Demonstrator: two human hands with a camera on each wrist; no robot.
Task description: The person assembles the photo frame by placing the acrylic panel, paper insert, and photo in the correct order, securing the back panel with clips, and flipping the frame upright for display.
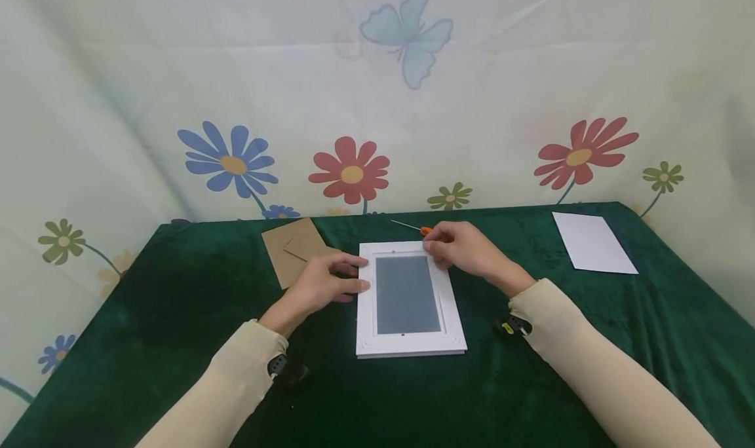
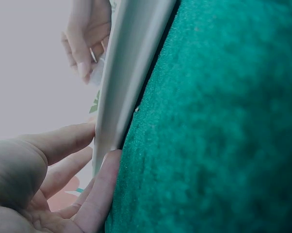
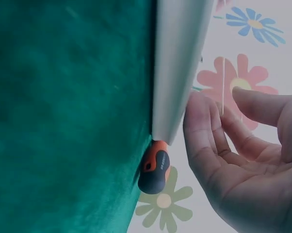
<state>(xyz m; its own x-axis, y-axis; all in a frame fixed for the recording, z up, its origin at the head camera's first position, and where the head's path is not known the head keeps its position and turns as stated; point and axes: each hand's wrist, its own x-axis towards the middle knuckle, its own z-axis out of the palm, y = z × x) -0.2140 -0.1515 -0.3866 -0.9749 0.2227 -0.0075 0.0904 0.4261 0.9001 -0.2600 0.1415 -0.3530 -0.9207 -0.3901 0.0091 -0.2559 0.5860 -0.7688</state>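
A white picture frame (image 1: 366, 310) lies flat on the green cloth, a grey-blue panel (image 1: 408, 297) inside its border. Along its left edge, my left hand (image 1: 324, 281) touches the frame with thumb and fingertips; the left wrist view shows those fingers (image 2: 105, 182) against the frame's side (image 2: 124, 73). My right hand (image 1: 463, 248) is at the upper right corner, fingers bent. In the right wrist view, the right hand's (image 3: 233, 150) fingertips are beside the frame's edge (image 3: 180, 63), thumb apart from them. A thin line shows near those fingertips; I cannot tell what it is.
Brown boards (image 1: 289, 251) lie left of the frame. A screwdriver (image 1: 425, 230) with an orange and black handle (image 3: 154, 170) lies just behind the frame. A white sheet (image 1: 592, 242) is at the back right. Behind the table hangs a flowered curtain (image 1: 472, 107).
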